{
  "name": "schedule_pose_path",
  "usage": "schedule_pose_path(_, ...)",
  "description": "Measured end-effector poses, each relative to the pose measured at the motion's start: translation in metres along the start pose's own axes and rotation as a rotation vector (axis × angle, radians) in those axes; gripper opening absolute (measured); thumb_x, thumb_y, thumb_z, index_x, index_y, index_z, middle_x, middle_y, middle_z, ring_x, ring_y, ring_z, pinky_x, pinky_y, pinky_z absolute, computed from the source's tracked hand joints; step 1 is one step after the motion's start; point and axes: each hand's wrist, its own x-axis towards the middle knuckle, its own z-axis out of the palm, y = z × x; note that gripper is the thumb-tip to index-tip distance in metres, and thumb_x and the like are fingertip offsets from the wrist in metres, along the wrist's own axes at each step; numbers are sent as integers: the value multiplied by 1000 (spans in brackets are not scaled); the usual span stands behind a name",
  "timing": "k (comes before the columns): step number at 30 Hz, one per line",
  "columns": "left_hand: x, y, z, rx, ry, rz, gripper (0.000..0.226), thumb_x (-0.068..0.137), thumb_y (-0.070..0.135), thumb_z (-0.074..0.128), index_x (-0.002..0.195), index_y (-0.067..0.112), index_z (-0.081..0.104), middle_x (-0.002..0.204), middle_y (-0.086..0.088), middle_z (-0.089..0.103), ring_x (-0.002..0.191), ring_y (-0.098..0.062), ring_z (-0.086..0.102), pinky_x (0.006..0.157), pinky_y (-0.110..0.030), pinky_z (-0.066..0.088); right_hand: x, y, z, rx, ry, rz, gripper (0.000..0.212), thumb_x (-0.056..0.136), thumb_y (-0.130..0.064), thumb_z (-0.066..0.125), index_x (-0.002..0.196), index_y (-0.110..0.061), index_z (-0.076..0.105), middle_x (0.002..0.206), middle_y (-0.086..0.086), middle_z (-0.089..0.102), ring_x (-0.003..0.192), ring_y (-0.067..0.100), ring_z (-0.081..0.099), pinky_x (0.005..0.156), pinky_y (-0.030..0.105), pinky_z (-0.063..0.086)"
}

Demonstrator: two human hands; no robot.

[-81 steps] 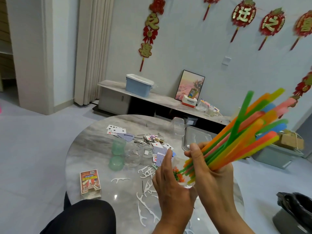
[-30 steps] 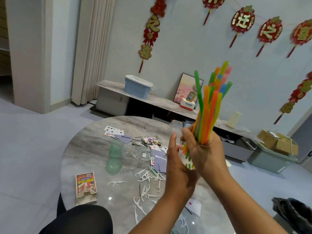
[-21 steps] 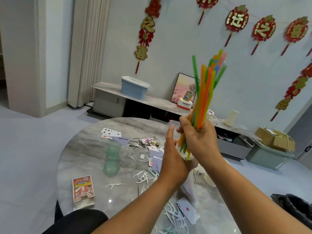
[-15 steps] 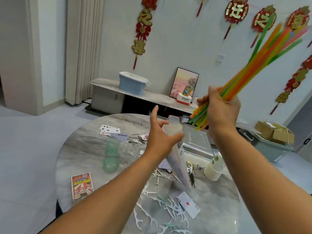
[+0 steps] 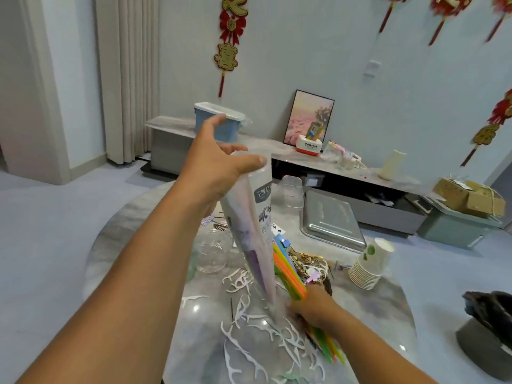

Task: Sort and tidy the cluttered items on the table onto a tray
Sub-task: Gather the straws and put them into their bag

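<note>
bright mixed-colour straws (image 5: 288,273), bunched, tilted

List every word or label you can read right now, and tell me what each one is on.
"Panasonic": white and red box on the low shelf; the smaller line beneath is unreadable.
"喜": gold character on the red wall hanging.
"王牌": dark label on the plastic bag held by the left hand; the rest is blurred.
Other red hangings: blurred.
</note>
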Motion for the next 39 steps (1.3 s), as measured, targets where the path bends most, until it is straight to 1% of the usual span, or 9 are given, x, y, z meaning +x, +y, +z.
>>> schedule_pose_path(5, 6, -16, 3, 100, -36, 14, 111, 53, 28, 95, 147, 41, 36, 105, 2, 71, 98, -18, 71, 90, -48, 57, 26, -5, 5, -7, 60, 6, 35, 90, -37, 70, 73, -14, 53, 68, 3, 51, 57, 17, 46, 52, 27, 34)
schedule_pose_path(11, 3, -38, 27, 208, -118, 95, 112, 58, 36, 97, 147, 50, 29, 112, 10, 63, 101, -1, 59, 82, -24, 48, 48, -6, 0, 120, 161, 16, 35, 98, -39, 63, 80, -8, 61, 69, 6, 56, 62, 22, 53, 57, 28, 41)
schedule_pose_path(15, -7, -47, 40, 174, -175, 160, 120, 55, 42, 97, 146, 59, 20, 130, 13, 53, 119, 4, 49, 84, -13, 39, 50, -15, -10, 329, 224, -52, 26, 99, -25, 61, 83, -4, 62, 70, 12, 57, 63, 26, 55, 62, 36, 45)
schedule_pose_path(19, -26, -54, 44, 102, -170, 224, 130, 47, 47, 99, 145, 66, 15, 146, 12, 42, 135, -8, 44, 102, -39, 50, 27, -42, -38, 540, 360, -167, 29, 98, -32, 62, 77, -14, 53, 63, 9, 50, 54, 23, 48, 57, 38, 42)
schedule_pose_path(21, -38, -57, 44, 76, -165, 242, 134, 44, 49, 99, 146, 66, 13, 149, 17, 39, 136, 1, 41, 98, -43, 55, 4, -64, -61, 698, 393, -267, 30, 95, -38, 65, 79, -15, 54, 62, 5, 44, 54, 20, 42, 53, 36, 39)
schedule_pose_path(24, -55, -64, 43, 87, -155, 288, 140, 43, 54, 99, 150, 62, 9, 150, 24, 39, 136, 9, 38, 101, -39, 53, -38, -99, -99, 1038, 355, -422, 34, 94, -38, 70, 78, -17, 48, 56, 0, 36, 48, 15, 33, 43, 27, 33)
schedule_pose_path(31, -77, -70, 40, 94, -120, 337, 143, 45, 51, 99, 153, 56, 6, 152, 29, 33, 143, -11, 39, 104, -52, 49, -112, -160, -164, 1451, 151, -722, 35, 96, -38, 68, 76, -22, 45, 53, -6, 32, 42, 8, 29, 40, 21, 29)
schedule_pose_path(35, -81, -77, 36, 79, -135, 322, 140, 47, 53, 99, 153, 57, 7, 149, 29, 36, 142, -3, 37, 105, -33, 46, -120, -178, -152, 1473, 17, -762, 35, 95, -38, 68, 76, -20, 45, 53, -5, 35, 42, 8, 34, 41, 21, 35)
schedule_pose_path(39, -81, -88, 40, -12, -140, 198, 137, 46, 51, 100, 148, 64, 10, 135, 26, 52, 123, 1, 57, 89, -17, 53, -111, -188, -126, 1515, 39, -775, 30, 97, -35, 67, 83, -18, 46, 55, -2, 38, 44, 11, 38, 43, 24, 39)
